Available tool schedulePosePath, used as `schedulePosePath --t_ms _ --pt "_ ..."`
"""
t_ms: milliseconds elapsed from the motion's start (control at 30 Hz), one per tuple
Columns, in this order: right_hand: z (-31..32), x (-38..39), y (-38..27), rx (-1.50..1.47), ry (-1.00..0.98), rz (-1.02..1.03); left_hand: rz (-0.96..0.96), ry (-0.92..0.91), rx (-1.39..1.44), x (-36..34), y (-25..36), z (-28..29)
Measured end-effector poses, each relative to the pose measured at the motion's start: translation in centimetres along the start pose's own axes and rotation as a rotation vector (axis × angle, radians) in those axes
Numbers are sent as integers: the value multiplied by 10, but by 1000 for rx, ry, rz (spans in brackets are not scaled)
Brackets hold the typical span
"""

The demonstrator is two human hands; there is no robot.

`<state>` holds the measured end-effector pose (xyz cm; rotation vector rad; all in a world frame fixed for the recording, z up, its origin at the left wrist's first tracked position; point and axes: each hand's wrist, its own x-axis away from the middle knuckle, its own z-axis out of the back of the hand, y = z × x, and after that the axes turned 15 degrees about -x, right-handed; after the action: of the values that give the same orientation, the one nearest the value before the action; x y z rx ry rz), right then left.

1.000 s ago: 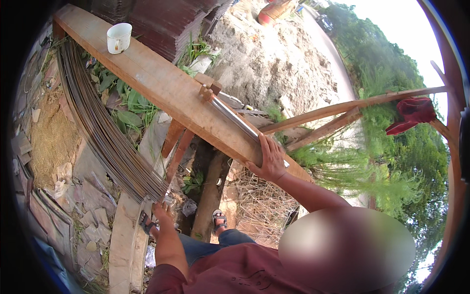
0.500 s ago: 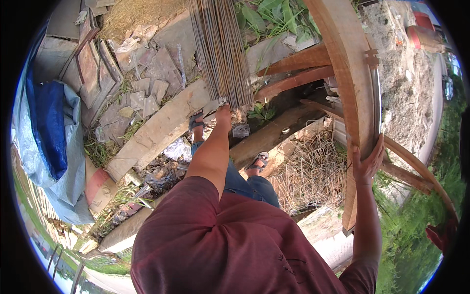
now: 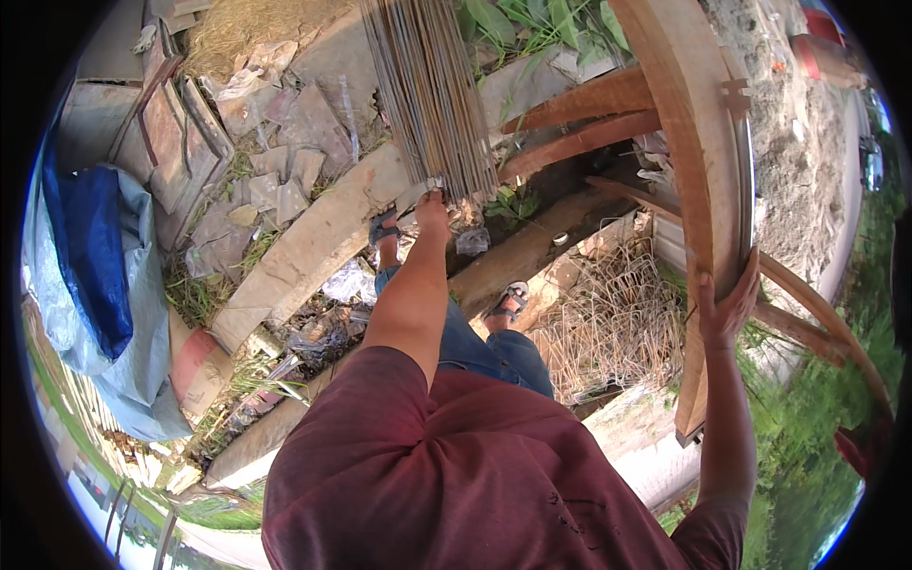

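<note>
My left hand [image 3: 432,213] reaches down to the near ends of a bundle of long, thin, rusty steel rods [image 3: 432,95]. Its fingers are closed at the rod ends; a small greyish bit shows at the fingertips, too small to name. Off to the right, my right hand [image 3: 728,306] grips the edge of a thick wooden beam [image 3: 679,142], thumb on one side and fingers along the other. The beam stretches away from me.
Two reddish timbers [image 3: 579,142] cross beside the beam. Bent thin rods [image 3: 608,332] lie in a tangle by my sandalled foot [image 3: 510,300]. Broken slabs [image 3: 313,133] and a blue tarp [image 3: 104,275] are at left. A concrete ledge [image 3: 294,252] runs beneath the rods.
The view has shifted slightly, so the beam and right hand appear a little farther right. My left hand stays at the rod ends, and my right hand keeps its grip on the beam.
</note>
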<state>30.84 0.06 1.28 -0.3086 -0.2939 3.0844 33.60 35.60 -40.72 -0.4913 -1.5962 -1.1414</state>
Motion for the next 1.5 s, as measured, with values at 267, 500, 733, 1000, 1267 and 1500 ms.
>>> schedulePosePath --t_ms 267,500,733,1000,1267,1500 --pt "4 0 -8 -42 -32 -46 -207 167 65 14 2 -1" --pt "1 -1 -10 -42 -9 -32 -195 54 -185 23 10 5" --pt "1 1 -3 -34 -36 -38 -210 -112 -181 43 16 18" --pt "0 0 2 15 -39 -17 -9 -118 -56 33 14 5" --pt "1 1 6 -2 -39 -21 -19 -142 -701 63 -94 75" --pt "-1 0 4 -35 -23 -31 -644 -173 -1269 91 -70 52"
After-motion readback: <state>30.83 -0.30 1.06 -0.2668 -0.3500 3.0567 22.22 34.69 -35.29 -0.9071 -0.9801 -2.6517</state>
